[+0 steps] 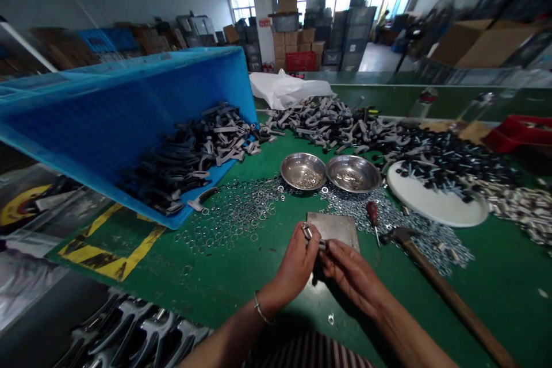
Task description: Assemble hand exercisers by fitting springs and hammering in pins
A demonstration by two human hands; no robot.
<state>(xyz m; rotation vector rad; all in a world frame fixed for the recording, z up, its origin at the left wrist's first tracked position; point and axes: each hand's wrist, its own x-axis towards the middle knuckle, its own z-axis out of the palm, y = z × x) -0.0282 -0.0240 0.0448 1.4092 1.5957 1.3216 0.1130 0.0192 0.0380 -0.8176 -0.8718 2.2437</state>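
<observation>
My left hand [298,259] is closed around a small shiny metal part [307,231] with a ring-like end. Close beside it, my right hand [347,273] pinches the dark end of what looks like the same part, near the front of a flat metal plate [334,227]. Two steel bowls with small bits in them, a left one [297,167] and a right one [353,169], stand behind the plate. Thin rings [241,213] lie scattered to the left. A red-handled screwdriver [372,215] and a hammer [440,282] rest to the right.
A blue crate [207,77] lies tipped at the left with dark and grey levers inside. More levers [328,121] are heaped at the back. A white plate [461,215] holds black-headed bolts, near a red bin [517,132] and metal sleeves [521,207].
</observation>
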